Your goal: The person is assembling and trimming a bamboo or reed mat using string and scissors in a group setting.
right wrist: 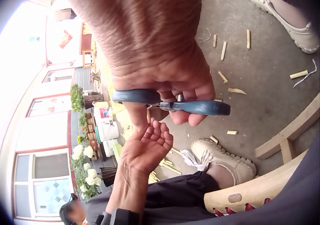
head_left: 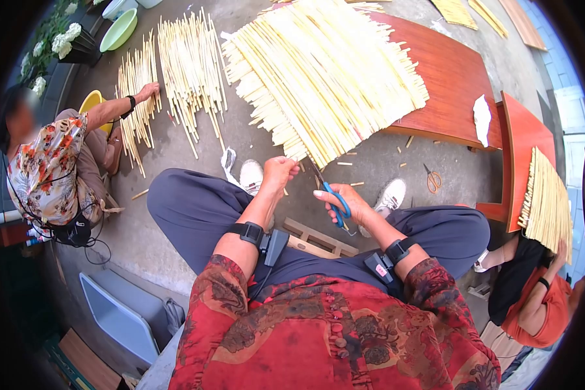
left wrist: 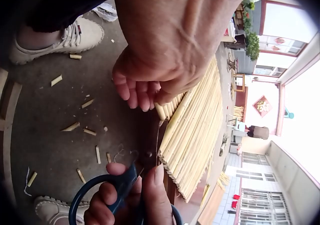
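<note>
A pale mat of thin stalks (head_left: 325,71), its edges uneven, lies over a reddish-brown board. My left hand (head_left: 279,172) is at the mat's near corner. In the left wrist view, its curled thumb and fingers pinch stalk ends (left wrist: 161,111) at the edge. My right hand (head_left: 350,200) grips scissors with blue handles (head_left: 337,203), fingers through the loops. The blades point toward that same corner, close by the left fingers. From the right wrist, the blue scissors (right wrist: 195,107) appear across the palm, with the left hand (right wrist: 145,150) beyond them.
Cut stalk pieces (left wrist: 70,127) litter the floor. Orange-handled scissors (head_left: 433,179) lie right of my shoe. Loose stalks (head_left: 188,71) are spread at the left, where a seated person (head_left: 52,162) reaches. Another person (head_left: 539,305) holds a smaller mat (head_left: 545,201) at the right.
</note>
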Tool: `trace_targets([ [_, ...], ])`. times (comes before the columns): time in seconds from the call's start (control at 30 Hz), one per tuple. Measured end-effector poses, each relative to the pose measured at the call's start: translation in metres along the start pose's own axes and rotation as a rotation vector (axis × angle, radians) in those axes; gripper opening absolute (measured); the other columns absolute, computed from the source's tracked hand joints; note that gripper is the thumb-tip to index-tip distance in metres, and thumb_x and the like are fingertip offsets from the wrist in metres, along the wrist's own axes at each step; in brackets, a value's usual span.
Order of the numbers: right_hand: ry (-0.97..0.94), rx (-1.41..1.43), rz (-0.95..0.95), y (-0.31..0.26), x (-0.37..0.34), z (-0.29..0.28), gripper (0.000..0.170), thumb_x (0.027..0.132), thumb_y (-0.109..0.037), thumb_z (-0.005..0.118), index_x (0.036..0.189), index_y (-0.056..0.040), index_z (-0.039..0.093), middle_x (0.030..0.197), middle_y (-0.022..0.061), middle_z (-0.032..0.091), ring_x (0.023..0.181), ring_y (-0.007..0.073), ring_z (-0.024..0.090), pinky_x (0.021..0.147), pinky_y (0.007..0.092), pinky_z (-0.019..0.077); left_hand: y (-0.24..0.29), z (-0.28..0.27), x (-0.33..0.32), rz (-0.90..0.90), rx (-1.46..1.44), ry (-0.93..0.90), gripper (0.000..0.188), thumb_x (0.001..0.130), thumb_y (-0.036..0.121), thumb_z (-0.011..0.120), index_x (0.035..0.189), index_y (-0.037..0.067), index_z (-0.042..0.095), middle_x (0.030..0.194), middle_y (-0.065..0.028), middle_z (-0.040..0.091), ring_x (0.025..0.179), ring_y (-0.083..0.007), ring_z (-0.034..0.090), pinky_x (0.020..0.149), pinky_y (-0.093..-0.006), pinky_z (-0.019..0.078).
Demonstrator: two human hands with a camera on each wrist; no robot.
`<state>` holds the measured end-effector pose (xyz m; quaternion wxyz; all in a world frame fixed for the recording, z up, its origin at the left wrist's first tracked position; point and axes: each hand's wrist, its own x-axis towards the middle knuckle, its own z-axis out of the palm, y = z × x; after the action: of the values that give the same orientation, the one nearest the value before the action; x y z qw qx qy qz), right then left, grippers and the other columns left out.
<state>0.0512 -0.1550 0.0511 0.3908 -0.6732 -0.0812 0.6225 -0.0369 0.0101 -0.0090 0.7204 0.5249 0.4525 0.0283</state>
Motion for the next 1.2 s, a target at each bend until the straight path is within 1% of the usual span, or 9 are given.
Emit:
trace_targets([
  [0.23, 0.015, 0.012, -0.043, 0.005, -0.005, 0.005, 0.035, 0.074, -0.036, 0.064, 0.072, -0.0034, 0.05, 0.054, 0.0009, 0.046, 0.041, 0.0083, 0.047, 0.034, 0.0219, 0.0408, -0.001, 0.002, -0.003, -0.023, -0.024, -0.041, 0.017, 0.079, 0.019, 0.056, 0.075, 0.003, 0.058, 0.068, -0.0055, 0.059, 0.06, -0.0118, 0.055, 0.054, -0.0226, 0.0415],
  [0.5, 0.064, -0.083, -0.088, 0.018, -0.001, 0.0, 0.02, 0.074, -0.021, 0.059, 0.076, -0.0022, 0.052, 0.052, 0.0018, 0.047, 0.04, 0.0094, 0.046, 0.034, 0.0236, 0.0395, -0.007, 0.006, -0.004, -0.012, -0.031, -0.036, 0.016, 0.079, 0.02, 0.055, 0.077, 0.005, 0.058, 0.071, -0.0044, 0.06, 0.064, -0.0114, 0.055, 0.056, -0.0231, 0.0408],
  [0.7, 0.164, -0.25, -0.169, 0.028, 0.001, -0.006, 0.019, 0.073, -0.02, 0.059, 0.076, -0.0021, 0.052, 0.051, 0.0036, 0.048, 0.04, 0.0099, 0.046, 0.034, 0.0249, 0.0388, -0.006, 0.01, -0.006, -0.01, -0.037, 0.009, 0.015, 0.079, 0.02, 0.056, 0.077, 0.005, 0.057, 0.072, -0.0039, 0.06, 0.066, -0.011, 0.055, 0.057, -0.0238, 0.0405],
  [0.83, 0.176, -0.253, -0.226, 0.028, 0.001, -0.005, 0.019, 0.073, -0.02, 0.059, 0.075, -0.0025, 0.052, 0.05, 0.0031, 0.047, 0.039, 0.0092, 0.045, 0.034, 0.0243, 0.0384, -0.006, 0.011, -0.005, -0.014, -0.058, -0.012, 0.014, 0.08, 0.019, 0.055, 0.077, 0.005, 0.057, 0.07, -0.0034, 0.059, 0.066, -0.0111, 0.055, 0.056, -0.0236, 0.0414],
  [0.9, 0.12, -0.12, -0.104, 0.023, -0.003, -0.003, 0.02, 0.073, -0.021, 0.061, 0.075, -0.0029, 0.052, 0.05, 0.0016, 0.046, 0.039, 0.0083, 0.044, 0.033, 0.0233, 0.0386, -0.007, 0.009, -0.005, -0.019, -0.074, -0.031, 0.014, 0.08, 0.019, 0.055, 0.077, 0.005, 0.056, 0.07, -0.0036, 0.059, 0.066, -0.0112, 0.055, 0.056, -0.0237, 0.0422],
  [0.93, 0.125, -0.123, -0.106, 0.023, -0.003, -0.004, 0.02, 0.073, -0.021, 0.061, 0.075, -0.0029, 0.052, 0.05, 0.0016, 0.046, 0.039, 0.0083, 0.044, 0.033, 0.0233, 0.0386, -0.008, 0.008, -0.004, -0.048, -0.126, -0.063, 0.015, 0.08, 0.019, 0.055, 0.077, 0.005, 0.056, 0.07, -0.0039, 0.058, 0.066, -0.0114, 0.055, 0.056, -0.0238, 0.0431],
  [1.0, -0.002, 0.048, -0.068, 0.024, -0.003, -0.005, 0.023, 0.074, -0.024, 0.062, 0.074, -0.0033, 0.052, 0.051, 0.0001, 0.045, 0.039, 0.0075, 0.045, 0.033, 0.0223, 0.0392, -0.008, 0.008, -0.003, -0.072, -0.176, -0.094, 0.015, 0.08, 0.019, 0.056, 0.077, 0.004, 0.056, 0.07, -0.0043, 0.058, 0.065, -0.0116, 0.055, 0.056, -0.024, 0.044],
  [1.13, 0.005, 0.049, -0.047, 0.02, -0.008, -0.004, 0.026, 0.073, -0.026, 0.064, 0.074, -0.0036, 0.051, 0.052, -0.0003, 0.045, 0.039, 0.0076, 0.045, 0.033, 0.022, 0.0399, -0.008, 0.007, 0.0, -0.068, -0.124, -0.139, 0.017, 0.08, 0.02, 0.055, 0.077, 0.004, 0.056, 0.07, -0.0049, 0.058, 0.063, -0.012, 0.056, 0.056, -0.0239, 0.0448],
  [1.2, 0.013, 0.095, 0.039, 0.011, -0.009, -0.004, 0.028, 0.073, -0.028, 0.065, 0.074, -0.004, 0.051, 0.052, -0.0002, 0.045, 0.039, 0.0078, 0.045, 0.033, 0.0222, 0.0401, -0.008, 0.006, 0.001, -0.046, -0.061, -0.143, 0.017, 0.08, 0.02, 0.055, 0.078, 0.003, 0.056, 0.07, -0.0049, 0.058, 0.063, -0.012, 0.056, 0.056, -0.0235, 0.0445],
])
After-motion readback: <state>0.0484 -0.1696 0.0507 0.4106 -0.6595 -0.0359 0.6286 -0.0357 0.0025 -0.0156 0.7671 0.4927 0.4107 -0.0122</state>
